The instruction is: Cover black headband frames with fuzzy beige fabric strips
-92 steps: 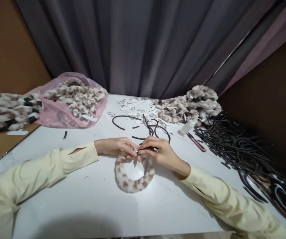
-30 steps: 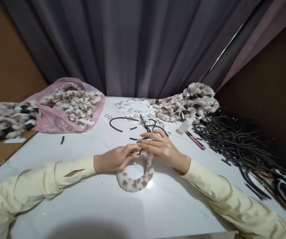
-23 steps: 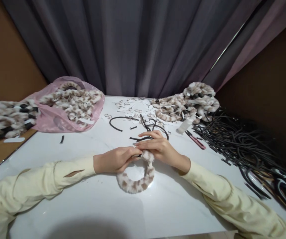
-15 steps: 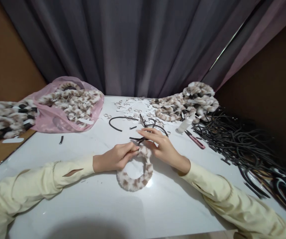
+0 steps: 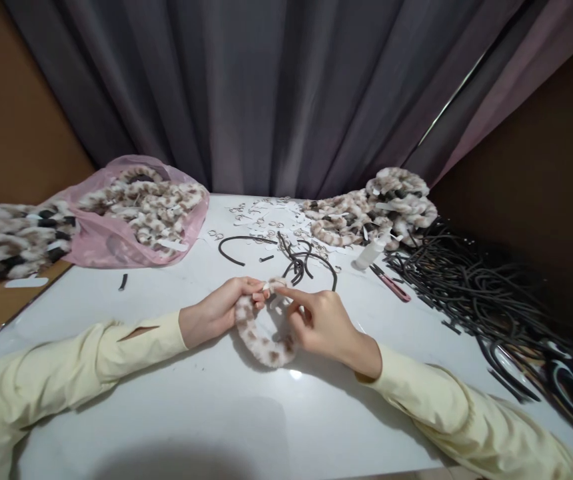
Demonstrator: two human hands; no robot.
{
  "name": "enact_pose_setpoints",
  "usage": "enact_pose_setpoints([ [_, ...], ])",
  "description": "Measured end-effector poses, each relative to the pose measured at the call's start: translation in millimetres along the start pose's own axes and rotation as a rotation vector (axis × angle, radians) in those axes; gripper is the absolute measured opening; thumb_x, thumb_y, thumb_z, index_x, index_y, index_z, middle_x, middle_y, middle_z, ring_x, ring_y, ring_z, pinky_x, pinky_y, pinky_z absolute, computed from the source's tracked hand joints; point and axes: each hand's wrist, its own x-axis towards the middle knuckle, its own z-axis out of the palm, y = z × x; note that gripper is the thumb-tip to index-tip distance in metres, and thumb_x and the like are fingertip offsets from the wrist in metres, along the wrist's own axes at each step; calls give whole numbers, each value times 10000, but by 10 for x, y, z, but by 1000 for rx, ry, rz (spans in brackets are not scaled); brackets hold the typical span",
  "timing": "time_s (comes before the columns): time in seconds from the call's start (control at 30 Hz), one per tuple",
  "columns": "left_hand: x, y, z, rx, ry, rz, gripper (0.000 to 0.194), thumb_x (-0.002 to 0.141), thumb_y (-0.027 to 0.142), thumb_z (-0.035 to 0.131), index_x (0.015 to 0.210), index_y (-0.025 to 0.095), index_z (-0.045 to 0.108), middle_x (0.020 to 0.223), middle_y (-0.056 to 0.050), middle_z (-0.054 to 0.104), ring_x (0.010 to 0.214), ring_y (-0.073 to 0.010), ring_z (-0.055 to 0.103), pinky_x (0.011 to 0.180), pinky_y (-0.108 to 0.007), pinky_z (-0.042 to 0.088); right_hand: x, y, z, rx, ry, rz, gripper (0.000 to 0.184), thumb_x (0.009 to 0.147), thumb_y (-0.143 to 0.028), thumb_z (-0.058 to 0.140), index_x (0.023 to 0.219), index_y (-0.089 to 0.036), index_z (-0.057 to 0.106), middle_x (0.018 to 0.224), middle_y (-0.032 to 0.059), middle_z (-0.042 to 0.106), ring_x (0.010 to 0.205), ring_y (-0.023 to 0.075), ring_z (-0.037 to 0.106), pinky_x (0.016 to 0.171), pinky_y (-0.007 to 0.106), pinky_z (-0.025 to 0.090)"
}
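Observation:
A white plush ring with brown spots (image 5: 261, 348) is held upright just above the tabletop. At its top left, my left hand (image 5: 219, 308) pinches it, near a small white bit between the fingertips. My right hand (image 5: 324, 323) closes round the ring's right side with thumb and curled fingers, while its forefinger reaches along the top toward the left fingertips. The stretch of ring behind the right hand is hidden. Just beyond lie several loose black cords (image 5: 297, 263) and a short black piece (image 5: 266, 258).
Metal rings and white tags (image 5: 266, 217) are scattered at the back. A pink bag (image 5: 89, 250) of plush rings stands left, a plush pile (image 5: 399, 193) back right. A small bottle (image 5: 369, 253), pink-handled snips (image 5: 391, 283) and heaped black cords (image 5: 461, 280) lie right.
The plush ring has risen slightly and turned. My right hand has come down from the black cords to the ring's right side, forefinger extended. The cords now lie clear of my hands.

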Motion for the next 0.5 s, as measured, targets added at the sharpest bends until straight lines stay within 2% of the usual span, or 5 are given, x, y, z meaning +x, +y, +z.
enact_pose_setpoints([
  [0.1, 11, 37, -2, -131, -6, -59, 137, 676, -3, 536, 683, 131, 511, 599, 37, 440, 484, -49, 368, 463, -137, 404, 6, -13, 1, 12, -47, 24, 462, 654, -139, 441, 1047, -149, 685, 460, -8, 593, 390, 116, 459, 478, 215, 352],
  [0.2, -24, 91, 33, -223, -21, -91, 186, 653, -47, 510, 713, 128, 507, 599, 40, 425, 474, -44, 366, 468, -132, 419, 13, -21, 15, 15, -72, 34, 386, 749, -163, 446, 1065, -166, 668, 452, -19, 565, 403, 112, 466, 482, 206, 333],
  [0.33, -58, 143, 46, -243, -8, -74, 224, 648, -70, 483, 768, 113, 531, 626, 27, 458, 482, -46, 409, 476, -127, 437, 13, -14, 62, -12, -33, 29, 346, 883, -253, 394, 1106, -139, 633, 439, -24, 528, 373, 100, 420, 448, 206, 280],
  [0.43, -53, 153, 27, -231, -26, -60, 242, 650, -68, 479, 811, 98, 553, 657, 11, 498, 498, -52, 438, 489, -130, 450, 24, 1, 107, 14, -4, 38, 340, 900, -247, 384, 1125, -124, 606, 447, -24, 524, 372, 101, 416, 440, 211, 277],
  [0.5, -54, 152, 27, -208, -43, -50, 226, 640, -62, 492, 784, 100, 554, 641, 16, 498, 494, -50, 433, 495, -135, 447, 49, 3, 125, 117, -30, 68, 288, 899, -236, 392, 1032, -130, 624, 478, -14, 549, 401, 103, 448, 452, 209, 304],
])
